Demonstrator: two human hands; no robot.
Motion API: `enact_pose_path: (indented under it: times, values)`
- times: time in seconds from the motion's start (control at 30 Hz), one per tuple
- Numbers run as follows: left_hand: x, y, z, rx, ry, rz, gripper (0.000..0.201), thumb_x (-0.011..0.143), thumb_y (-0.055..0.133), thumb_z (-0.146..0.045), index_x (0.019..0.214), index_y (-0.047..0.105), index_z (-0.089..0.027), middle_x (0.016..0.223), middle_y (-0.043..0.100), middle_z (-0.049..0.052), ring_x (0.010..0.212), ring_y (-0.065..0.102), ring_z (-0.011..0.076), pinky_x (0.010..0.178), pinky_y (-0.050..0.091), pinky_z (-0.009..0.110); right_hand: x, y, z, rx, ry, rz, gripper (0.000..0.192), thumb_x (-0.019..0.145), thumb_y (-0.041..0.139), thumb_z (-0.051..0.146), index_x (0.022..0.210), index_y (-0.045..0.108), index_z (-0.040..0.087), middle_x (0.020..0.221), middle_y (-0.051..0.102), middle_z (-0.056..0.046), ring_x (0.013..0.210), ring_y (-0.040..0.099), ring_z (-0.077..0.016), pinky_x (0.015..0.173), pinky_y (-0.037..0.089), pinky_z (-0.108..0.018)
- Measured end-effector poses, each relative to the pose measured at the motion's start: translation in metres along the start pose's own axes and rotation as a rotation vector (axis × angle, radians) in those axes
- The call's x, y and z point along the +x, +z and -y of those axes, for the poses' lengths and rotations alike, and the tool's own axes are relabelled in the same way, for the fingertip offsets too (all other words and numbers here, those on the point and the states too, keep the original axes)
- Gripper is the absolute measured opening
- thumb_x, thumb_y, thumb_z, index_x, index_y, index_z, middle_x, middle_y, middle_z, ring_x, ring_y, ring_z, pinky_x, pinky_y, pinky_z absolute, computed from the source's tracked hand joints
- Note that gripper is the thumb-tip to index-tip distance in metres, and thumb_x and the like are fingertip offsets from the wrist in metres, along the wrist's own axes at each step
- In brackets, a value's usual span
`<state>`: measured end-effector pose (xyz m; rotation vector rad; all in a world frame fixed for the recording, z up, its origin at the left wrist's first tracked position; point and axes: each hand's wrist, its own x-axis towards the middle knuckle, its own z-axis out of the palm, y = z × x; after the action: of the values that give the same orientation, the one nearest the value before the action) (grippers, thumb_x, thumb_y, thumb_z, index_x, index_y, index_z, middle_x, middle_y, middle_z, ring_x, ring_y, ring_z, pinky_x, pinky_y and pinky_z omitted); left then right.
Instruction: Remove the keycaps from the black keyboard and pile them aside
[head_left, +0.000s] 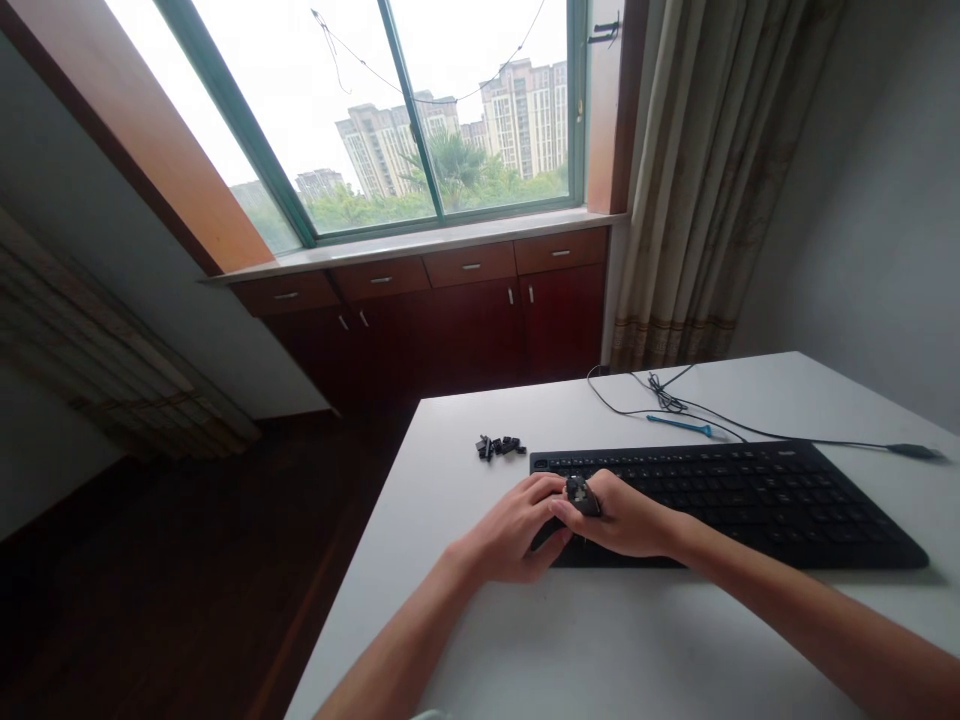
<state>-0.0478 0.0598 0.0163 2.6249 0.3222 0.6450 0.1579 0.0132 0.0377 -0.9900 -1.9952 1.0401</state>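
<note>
A black computer keyboard [720, 500] lies on the white table. My right hand [622, 515] is closed in a fist above its left part. Out of that fist pokes the end of a small dark tool with metallic-looking parts [581, 495]; its kind is not clear and its lower part is hidden. My left hand [521, 525] rests at the keyboard's left end, palm down, fingers stretched toward the tool and thumb apart. The fingertips are close to the tool, and whether they touch it is hard to see. A small pile of loose black keycaps [499, 447] lies beyond my left hand.
Behind the keyboard lie a blue stick-like tool [679, 426] and a bundled black cable [664, 395]. The cable's dark plug [911, 451] is at the right. The white table [420, 520] ends in an edge on the left. Wooden cabinets [442, 320] stand under the window.
</note>
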Motion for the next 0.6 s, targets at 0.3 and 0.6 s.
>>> enact_pose_path:
  times: [0.3,0.6]
  values:
    - [0.000,0.000,-0.001,0.024,0.014,0.004,0.031,0.091,0.054,-0.020,0.121,0.055,-0.018,0.127,0.059,0.014,0.121,0.054,0.0281,0.106,0.049,0.046,-0.020,0.023,0.006,-0.084,0.161,-0.258,0.037,0.098,0.049,0.029,0.062,0.051,0.018,0.053,0.051,0.002,0.048,0.044,-0.0108,0.047,0.034,-0.023]
    - [-0.002,0.001,0.000,0.062,0.001,0.017,0.027,0.094,0.052,-0.025,0.119,0.055,-0.016,0.120,0.061,0.015,0.112,0.057,0.0278,0.100,0.051,0.045,0.004,0.005,0.020,-0.138,0.179,-0.145,0.032,0.095,0.052,0.031,0.067,0.059,0.017,0.056,0.056,0.001,0.049,0.049,-0.0121,0.047,0.037,-0.022]
